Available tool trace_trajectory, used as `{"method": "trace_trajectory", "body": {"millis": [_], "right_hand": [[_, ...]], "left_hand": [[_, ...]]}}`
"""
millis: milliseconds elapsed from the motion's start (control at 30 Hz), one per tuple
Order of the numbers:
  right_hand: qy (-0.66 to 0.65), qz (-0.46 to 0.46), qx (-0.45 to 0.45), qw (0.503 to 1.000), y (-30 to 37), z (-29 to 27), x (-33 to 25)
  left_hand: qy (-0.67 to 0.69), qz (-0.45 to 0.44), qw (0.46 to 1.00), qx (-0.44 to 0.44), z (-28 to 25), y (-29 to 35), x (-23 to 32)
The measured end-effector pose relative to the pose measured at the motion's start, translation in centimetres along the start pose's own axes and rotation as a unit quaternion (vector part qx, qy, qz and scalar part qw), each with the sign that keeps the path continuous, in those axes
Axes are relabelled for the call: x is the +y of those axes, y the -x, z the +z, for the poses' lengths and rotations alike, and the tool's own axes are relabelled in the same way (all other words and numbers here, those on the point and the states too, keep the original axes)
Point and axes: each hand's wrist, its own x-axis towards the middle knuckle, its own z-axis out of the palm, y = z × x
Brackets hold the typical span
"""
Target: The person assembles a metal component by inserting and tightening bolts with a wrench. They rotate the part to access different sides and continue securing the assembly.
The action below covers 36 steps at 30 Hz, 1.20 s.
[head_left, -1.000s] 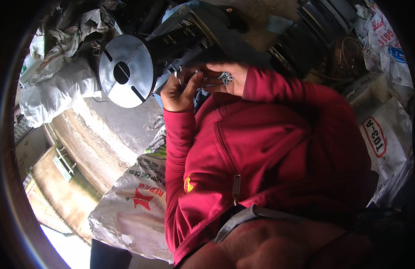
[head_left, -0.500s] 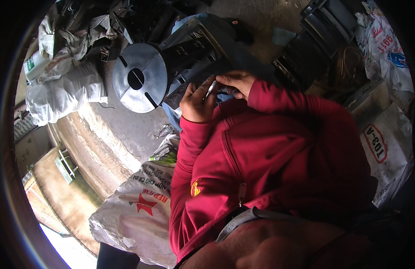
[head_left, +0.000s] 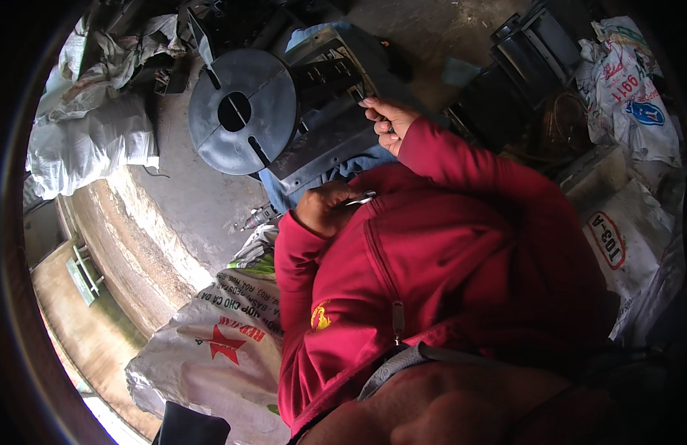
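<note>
My left hand [head_left: 325, 210] is closed near the front of my red jacket [head_left: 432, 252]. A slim silvery-white tool [head_left: 364, 199] sticks out of its fingers; its exact kind does not show. Farther forward, my right hand [head_left: 393, 122] is pinched at the edge of a dark grey metal frame [head_left: 325, 167], and what its fingertips hold is too small to make out. The frame lies over my blue trousers [head_left: 284, 194]. At its left end is a round grey metal disc [head_left: 210, 133] with a central hole and narrow slots.
A white printed sack [head_left: 202, 371] lies at my lower left, with a power tool [head_left: 260, 216] beyond it. White plastic bundles [head_left: 91, 144] are at the far left. Dark metal parts [head_left: 533, 52] and more printed sacks [head_left: 629, 96] stand on the right.
My hands have come apart. The left has drawn back toward my jacket with the slim tool, while the right has moved slightly forward to the frame. The view has shifted a little.
</note>
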Motion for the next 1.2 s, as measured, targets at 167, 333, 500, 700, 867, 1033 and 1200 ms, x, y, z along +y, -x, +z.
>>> {"method": "trace_trajectory", "body": {"millis": [167, 333, 500, 700, 867, 1033, 1200], "right_hand": [[-0.032, -0.014, -0.015, 0.999, -0.1, 0.1, 0.2], [-0.062, -0.020, -0.035, 0.997, -0.2, 0.0, 0.4], [-0.124, -0.011, -0.104, 0.987, -0.2, -0.6, 0.5], [-0.145, -0.014, -0.129, 0.981, -0.3, -0.9, 0.4], [-0.132, -0.022, -0.103, 0.986, 0.2, -0.4, 0.3], [-0.076, -0.057, -0.100, 0.990, 0.1, 0.1, 0.3], [-0.055, -0.068, -0.085, 0.993, -0.4, 0.0, 0.5]], "left_hand": [[-0.033, 0.035, 0.999, -0.022, -0.5, -0.5, 0.4], [-0.031, 0.029, 0.999, -0.026, -0.6, -0.4, 0.5], [0.006, 0.031, 0.999, -0.032, -1.0, -0.1, -0.3], [0.071, 0.018, 0.986, 0.152, -1.8, -0.9, 0.4], [-0.123, 0.120, 0.920, 0.353, -0.9, -4.7, 2.6], [-0.326, 0.216, 0.819, 0.420, -0.8, -8.9, 2.3], [-0.366, 0.194, 0.821, 0.393, -0.2, -9.9, 2.0]]}}
